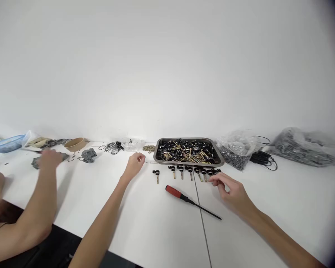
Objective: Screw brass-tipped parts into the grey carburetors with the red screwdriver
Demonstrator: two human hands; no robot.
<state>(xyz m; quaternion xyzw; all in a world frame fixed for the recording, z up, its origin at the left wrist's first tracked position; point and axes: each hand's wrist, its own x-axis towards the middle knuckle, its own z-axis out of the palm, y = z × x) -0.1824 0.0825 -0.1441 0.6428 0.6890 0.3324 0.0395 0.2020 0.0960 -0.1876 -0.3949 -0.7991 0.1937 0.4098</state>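
Note:
My left hand (135, 163) is closed in a pinch left of the metal tray; whatever its fingertips hold is too small to make out. Just beyond it lies a small pile of brass-coloured pieces (149, 148). In front of the tray, several black-headed parts with brass-coloured shafts (181, 171) form a row, and one such part (157, 175) lies apart at the left. My right hand (230, 190) is at the row's right end, its curled fingertips around the shaft of the last part, which they mostly hide. Between my hands rests a red-handled screwdriver (181, 195).
The metal tray (155, 154) holds many black and brass-coloured parts. Clear bags (234, 154) of small dark pieces and black cords (264, 159) stand right. To the left are black rings (113, 147), grey pieces (88, 155), a tan bowl (75, 144) and a co-worker's arm (43, 193).

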